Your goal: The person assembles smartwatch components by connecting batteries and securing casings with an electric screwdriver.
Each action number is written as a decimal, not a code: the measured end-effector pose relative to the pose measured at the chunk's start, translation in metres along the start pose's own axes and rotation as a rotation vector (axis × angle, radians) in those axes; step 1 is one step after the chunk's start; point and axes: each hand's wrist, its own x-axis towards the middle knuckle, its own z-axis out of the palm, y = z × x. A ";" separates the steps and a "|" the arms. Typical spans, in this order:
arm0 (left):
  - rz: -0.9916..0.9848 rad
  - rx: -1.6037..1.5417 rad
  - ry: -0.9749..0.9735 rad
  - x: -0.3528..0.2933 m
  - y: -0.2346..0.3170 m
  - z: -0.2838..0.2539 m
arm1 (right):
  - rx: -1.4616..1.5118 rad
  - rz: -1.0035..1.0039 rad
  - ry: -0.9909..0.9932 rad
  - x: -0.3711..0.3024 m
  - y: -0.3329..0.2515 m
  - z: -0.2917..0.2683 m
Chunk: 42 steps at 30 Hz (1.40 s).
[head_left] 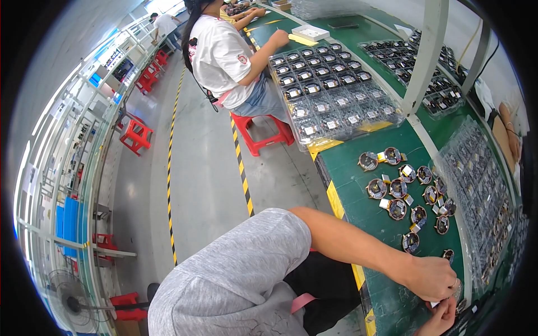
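Observation:
Bent over the green bench, my left hand (431, 278) reaches in from a grey sleeve with its fingers closed in a pinch. My right hand (441, 320) meets it from the lower edge, thumb and fingers pressed together. A small white piece (435, 304) shows between the two sets of fingertips; the rest of what they grip is hidden. Just beyond my left hand lies a round watch case (448, 255). Several more open round watch cases (397, 188) with exposed inner parts are spread farther up the bench, some with small silvery or yellow rectangular pieces (384, 203) attached.
Clear plastic trays (342, 119) filled with watch parts are stacked farther along the bench (364, 224). More trays (476, 185) line the right side, behind a metal rail and post (427, 56). A seated co-worker (218, 56) works beyond, on a red stool (260, 131).

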 end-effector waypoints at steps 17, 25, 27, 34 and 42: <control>-0.031 -0.018 0.028 0.000 0.001 0.001 | -0.010 -0.015 0.069 -0.002 0.000 0.003; -0.004 0.001 0.092 -0.002 0.002 -0.004 | 0.159 -0.025 -0.011 0.002 0.005 0.006; 0.029 -0.050 0.151 0.004 0.005 0.002 | 0.105 -0.023 0.039 -0.002 0.002 -0.002; 0.036 -0.064 0.215 0.007 0.006 0.002 | 0.224 0.014 0.086 -0.004 -0.016 0.008; 0.009 -0.090 0.196 0.006 0.008 -0.005 | 0.236 0.017 0.038 -0.001 -0.011 0.008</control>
